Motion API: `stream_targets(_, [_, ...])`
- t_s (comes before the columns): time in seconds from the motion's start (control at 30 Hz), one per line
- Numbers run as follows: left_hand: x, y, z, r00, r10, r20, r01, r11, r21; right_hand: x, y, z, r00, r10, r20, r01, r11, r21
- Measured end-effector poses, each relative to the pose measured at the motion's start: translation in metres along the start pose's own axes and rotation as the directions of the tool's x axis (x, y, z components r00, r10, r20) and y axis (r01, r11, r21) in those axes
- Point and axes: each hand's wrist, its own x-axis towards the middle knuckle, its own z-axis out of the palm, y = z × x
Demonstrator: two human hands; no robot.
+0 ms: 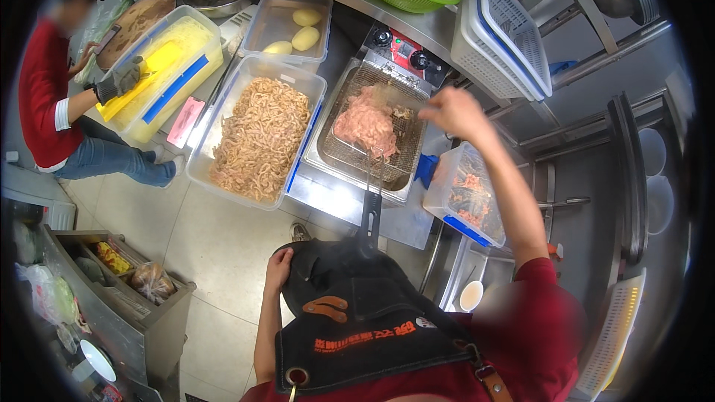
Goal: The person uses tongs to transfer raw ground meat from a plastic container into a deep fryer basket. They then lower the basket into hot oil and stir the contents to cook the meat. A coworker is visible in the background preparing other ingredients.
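My right hand point(455, 114) is closed beside a deep fryer. A motion-blurred utensil point(395, 95) reaches from it over the pink raw meat strips point(366, 123). The meat lies heaped in a wire fry basket point(405, 148), which sits in the fryer's steel tank point(318, 153). Toward my apron points the basket's black handle point(370, 218). Down at my side, my left hand point(279, 265) rests curled against the black apron point(313, 262); whether it grips the cloth is unclear.
Left of the fryer stands a clear tub point(262, 61) of browned meat strips point(260, 139). A second tub point(466, 201) with raw meat scraps is at right. Peeled potatoes point(305, 38) lie in a bin behind. A co-worker point(42, 89) stands at left by a bin of shredded potato point(184, 39).
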Motion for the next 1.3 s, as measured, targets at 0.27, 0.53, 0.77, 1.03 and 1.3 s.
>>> stream_targets(0.27, [0.000,0.008,0.005,0.999,0.005,-0.037,-0.004,1.000,0.029,-0.029,-0.016,0.015,0.960,-0.167,0.227,0.156,0.986,0.065])
stream_targets(0.53, [0.000,0.021,0.006,1.000,-0.021,-0.009,0.022,0.997,0.069,0.011,-0.001,0.039,0.937,-0.248,0.246,0.267,0.963,-0.046])
stream_targets(0.77, [0.016,0.024,0.019,0.999,-0.032,0.039,0.030,0.999,0.043,0.012,0.008,0.033,0.912,-0.361,0.196,0.375,0.926,-0.040])
stream_targets(1.03, [0.012,0.037,0.028,0.998,-0.054,0.025,0.051,0.995,0.087,-0.026,0.026,0.049,0.880,-0.400,0.255,0.437,0.893,-0.110])
stream_targets(1.3, [-0.022,0.110,0.041,0.990,0.054,0.131,-0.048,0.997,-0.054,-0.027,0.062,0.006,0.896,-0.297,0.331,0.340,0.937,-0.079])
